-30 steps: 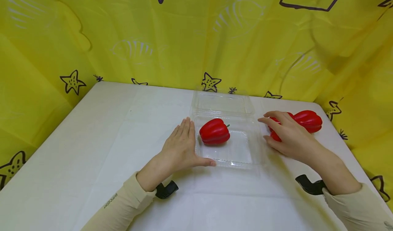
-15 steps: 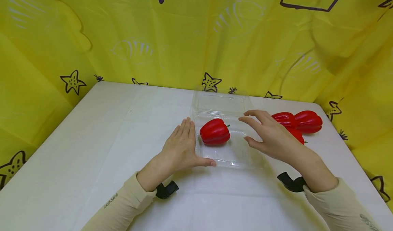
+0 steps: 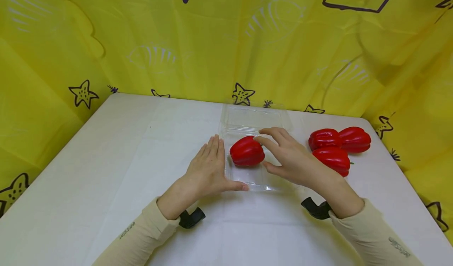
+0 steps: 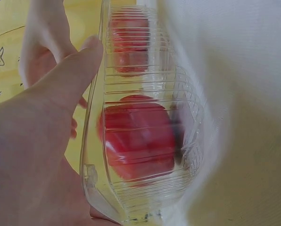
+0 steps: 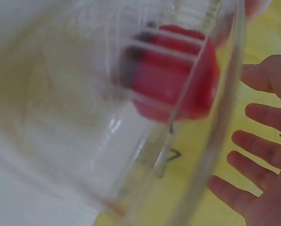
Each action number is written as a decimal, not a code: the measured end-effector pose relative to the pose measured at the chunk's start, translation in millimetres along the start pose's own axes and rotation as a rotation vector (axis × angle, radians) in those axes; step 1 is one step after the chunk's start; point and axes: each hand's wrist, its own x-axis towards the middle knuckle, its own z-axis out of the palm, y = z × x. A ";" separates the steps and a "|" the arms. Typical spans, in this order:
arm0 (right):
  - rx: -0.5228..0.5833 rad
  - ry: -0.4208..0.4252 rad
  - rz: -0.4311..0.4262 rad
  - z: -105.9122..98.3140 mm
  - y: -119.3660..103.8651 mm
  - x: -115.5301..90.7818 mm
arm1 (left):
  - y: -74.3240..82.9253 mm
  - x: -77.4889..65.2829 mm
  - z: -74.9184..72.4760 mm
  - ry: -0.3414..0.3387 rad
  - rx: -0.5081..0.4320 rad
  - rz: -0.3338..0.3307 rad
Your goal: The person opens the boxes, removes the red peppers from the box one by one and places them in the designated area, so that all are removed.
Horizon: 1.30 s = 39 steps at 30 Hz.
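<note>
A red bell pepper lies on its side in the left part of a clear plastic clamshell box. My left hand rests along the box's left side, fingers straight, thumb at the front edge. In the left wrist view that thumb touches the box's rim. My right hand hovers over the box's right part, its fingers relaxed and spread beside the pepper's stem end. The right wrist view shows those fingers apart with nothing between them. The head view cannot tell whether the fingertips touch the pepper.
Three more red bell peppers lie bunched right of the box: one at left, one at right and one in front. The box's lid lies folded back toward the yellow curtain. A white cloth covers the table.
My right hand has moved left from the bunched peppers to beside the pepper in the box. The left hand, the box and the peppers have stayed put.
</note>
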 end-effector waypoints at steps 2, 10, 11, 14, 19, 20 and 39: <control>0.009 -0.011 -0.011 3.1 -3.0 3.8 | -0.1 0.1 -0.3 -0.005 0.006 -0.002; -0.007 -0.043 -0.045 13.6 -14.0 17.3 | 0.2 0.2 -0.2 -0.006 0.005 0.004; -0.010 -0.043 -0.048 15.1 -14.2 18.3 | 0.0 0.5 0.1 -0.010 0.006 0.003; -0.016 -0.050 -0.045 19.5 -14.0 20.6 | -0.2 0.8 0.2 -0.012 0.005 0.006; -0.008 -0.072 -0.027 27.2 -12.2 23.8 | -0.2 1.2 0.3 -0.016 0.004 0.006; -0.006 -0.075 -0.028 28.4 -12.1 24.5 | -0.1 1.1 0.2 -0.017 0.005 0.005; -0.005 -0.097 0.030 36.4 -12.5 26.3 | 0.1 0.1 0.3 0.001 0.011 0.004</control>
